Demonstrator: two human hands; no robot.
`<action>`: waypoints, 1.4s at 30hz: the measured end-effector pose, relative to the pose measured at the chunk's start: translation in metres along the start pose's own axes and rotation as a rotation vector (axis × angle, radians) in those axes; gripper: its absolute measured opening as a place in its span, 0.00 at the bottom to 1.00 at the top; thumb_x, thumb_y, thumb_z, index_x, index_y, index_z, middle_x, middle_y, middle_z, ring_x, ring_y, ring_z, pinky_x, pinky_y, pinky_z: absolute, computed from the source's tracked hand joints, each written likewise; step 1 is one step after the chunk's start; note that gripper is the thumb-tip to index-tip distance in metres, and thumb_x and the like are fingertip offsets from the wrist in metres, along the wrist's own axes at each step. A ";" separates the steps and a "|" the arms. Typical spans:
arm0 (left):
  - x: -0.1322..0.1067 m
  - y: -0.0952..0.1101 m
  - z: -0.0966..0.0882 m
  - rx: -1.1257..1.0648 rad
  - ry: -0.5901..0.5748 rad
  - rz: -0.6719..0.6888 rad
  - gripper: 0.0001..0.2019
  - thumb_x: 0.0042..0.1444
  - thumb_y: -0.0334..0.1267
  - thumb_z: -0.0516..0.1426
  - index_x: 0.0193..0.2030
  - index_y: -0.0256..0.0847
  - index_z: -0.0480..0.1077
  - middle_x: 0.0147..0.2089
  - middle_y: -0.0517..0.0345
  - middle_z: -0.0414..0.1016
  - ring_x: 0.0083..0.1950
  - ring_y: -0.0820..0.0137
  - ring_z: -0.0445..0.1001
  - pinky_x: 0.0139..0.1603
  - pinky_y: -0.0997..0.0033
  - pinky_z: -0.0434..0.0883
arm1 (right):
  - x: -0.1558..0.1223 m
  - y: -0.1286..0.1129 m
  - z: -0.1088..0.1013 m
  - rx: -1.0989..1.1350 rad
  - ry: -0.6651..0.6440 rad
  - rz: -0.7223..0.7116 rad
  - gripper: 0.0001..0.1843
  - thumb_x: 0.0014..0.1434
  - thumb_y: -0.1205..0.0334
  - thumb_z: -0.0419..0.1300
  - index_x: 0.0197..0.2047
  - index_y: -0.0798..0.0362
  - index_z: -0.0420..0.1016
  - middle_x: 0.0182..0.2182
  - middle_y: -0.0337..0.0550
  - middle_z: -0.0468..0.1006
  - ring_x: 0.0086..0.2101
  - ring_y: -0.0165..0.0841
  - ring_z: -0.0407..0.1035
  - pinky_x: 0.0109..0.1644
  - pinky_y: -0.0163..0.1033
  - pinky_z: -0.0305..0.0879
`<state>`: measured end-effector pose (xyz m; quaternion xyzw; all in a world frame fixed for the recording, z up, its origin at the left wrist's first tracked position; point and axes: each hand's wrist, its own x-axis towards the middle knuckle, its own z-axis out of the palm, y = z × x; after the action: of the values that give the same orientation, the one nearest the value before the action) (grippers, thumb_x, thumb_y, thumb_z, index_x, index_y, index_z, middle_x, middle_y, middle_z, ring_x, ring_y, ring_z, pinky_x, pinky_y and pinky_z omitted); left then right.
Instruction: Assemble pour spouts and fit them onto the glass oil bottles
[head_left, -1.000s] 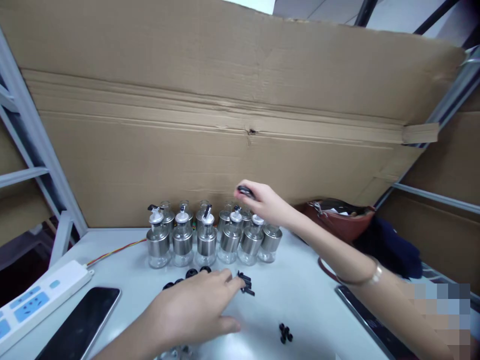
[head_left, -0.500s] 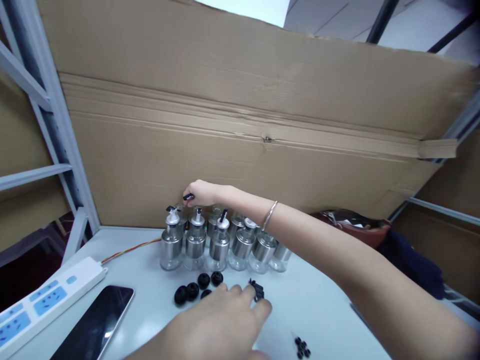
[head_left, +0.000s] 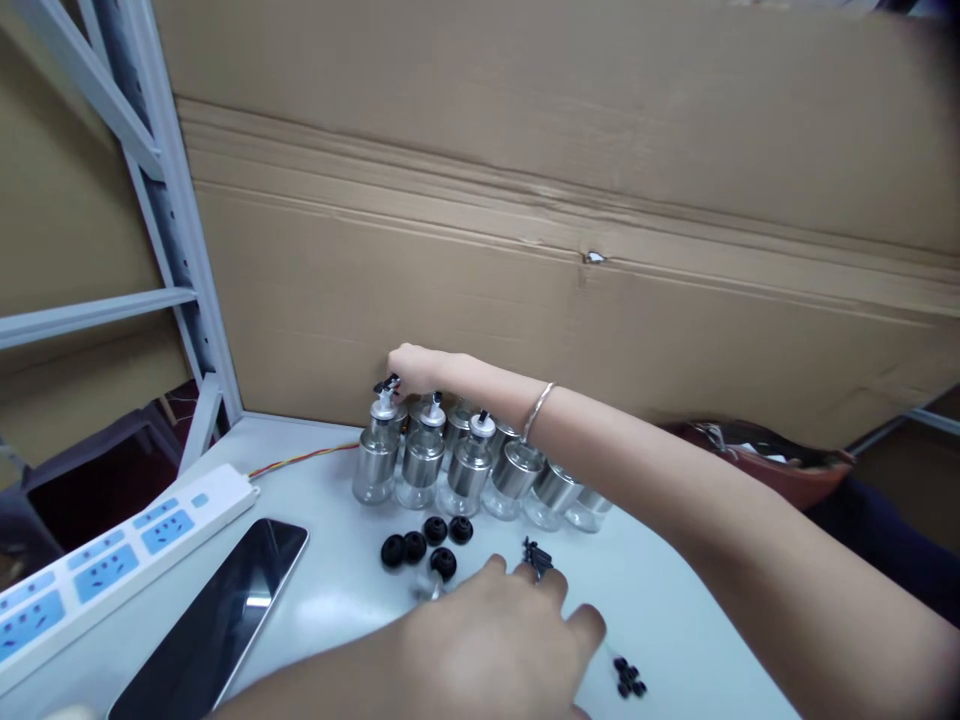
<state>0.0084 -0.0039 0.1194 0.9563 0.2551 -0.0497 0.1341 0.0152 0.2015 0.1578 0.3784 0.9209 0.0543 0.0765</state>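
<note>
Several small glass bottles (head_left: pixel 469 470) with steel collars stand in two rows against the cardboard. My right hand (head_left: pixel 414 367) reaches over them to the back left, its fingers curled down on a small black cap (head_left: pixel 391 383) at a bottle top. A thin bracelet (head_left: pixel 538 411) circles that wrist. My left hand (head_left: pixel 502 640) lies palm down over the white table (head_left: pixel 337 590) in the foreground. Its fingertips touch a clump of small black pieces (head_left: pixel 537 556). Several round black caps (head_left: pixel 424 540) lie just left of those fingers.
A big cardboard sheet (head_left: pixel 525 200) walls off the back. A grey shelf frame (head_left: pixel 172 200) rises at left. A white power strip (head_left: pixel 112 550) and a dark phone (head_left: pixel 217 620) lie front left. A brown bag (head_left: pixel 757 450) sits at right. More tiny black pieces (head_left: pixel 628 680) lie front right.
My right hand has travelled from above the right-hand bottles across to the back-left bottle, carrying the black cap. The view has swung right and down. My left hand stays by the small black pieces.
</note>
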 end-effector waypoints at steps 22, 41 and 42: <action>-0.016 -0.021 -0.021 -0.075 1.584 -0.052 0.22 0.53 0.30 0.58 0.54 0.46 0.59 0.50 0.55 0.59 0.55 0.64 0.63 0.54 0.60 0.67 | -0.186 0.004 -0.038 0.526 1.425 -0.011 0.05 0.62 0.63 0.59 0.35 0.53 0.68 0.29 0.35 0.71 0.26 0.23 0.65 0.30 0.31 0.63; 0.050 -0.038 0.020 -0.867 0.091 -0.034 0.14 0.58 0.48 0.53 0.36 0.37 0.66 0.34 0.60 0.69 0.35 0.70 0.67 0.37 0.70 0.62 | -0.271 -0.023 0.125 1.234 0.856 0.364 0.13 0.54 0.50 0.65 0.30 0.51 0.76 0.36 0.47 0.79 0.39 0.39 0.74 0.44 0.42 0.70; 0.052 -0.040 0.022 -0.864 0.079 -0.047 0.14 0.57 0.48 0.54 0.36 0.37 0.66 0.34 0.60 0.69 0.35 0.70 0.67 0.36 0.70 0.62 | -0.270 -0.022 0.128 1.253 0.848 0.369 0.12 0.53 0.50 0.65 0.30 0.51 0.76 0.36 0.47 0.79 0.39 0.39 0.73 0.44 0.43 0.70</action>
<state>0.0328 0.0477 0.0802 0.8072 0.2793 0.0951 0.5112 0.2131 0.0006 0.0557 0.4452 0.6525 -0.3243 -0.5205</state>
